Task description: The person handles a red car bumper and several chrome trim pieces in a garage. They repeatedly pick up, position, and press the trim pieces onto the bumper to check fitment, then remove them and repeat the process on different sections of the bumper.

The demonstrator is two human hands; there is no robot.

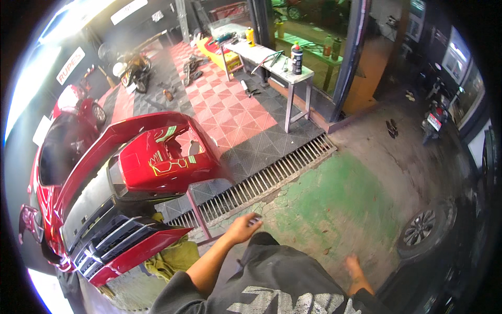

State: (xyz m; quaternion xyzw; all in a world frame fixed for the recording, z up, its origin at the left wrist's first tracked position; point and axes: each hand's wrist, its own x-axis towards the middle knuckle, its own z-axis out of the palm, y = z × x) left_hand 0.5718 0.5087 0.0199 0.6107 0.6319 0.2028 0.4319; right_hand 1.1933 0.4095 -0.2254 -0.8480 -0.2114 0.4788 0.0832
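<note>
My left hand (243,228) hangs in front of my body with its fingers curled. A small greyish thing shows at the fingers, too small to name. Nearest to that hand are a reddish metal stand (196,212) and the red painted car body panel (157,166) above it. Yellow and pale green tape marks surround an opening in the panel. My right hand (353,263) is low at my right side, away from any object, and its fingers are smeared by motion.
A floor drain grate (251,188) crosses ahead of me. A black and chrome car grille (110,238) and a yellowish cloth (175,257) are at left. A workbench (277,62) with bottles stands at the back. A car wheel (421,227) is at right, a motorcycle (435,112) farther off.
</note>
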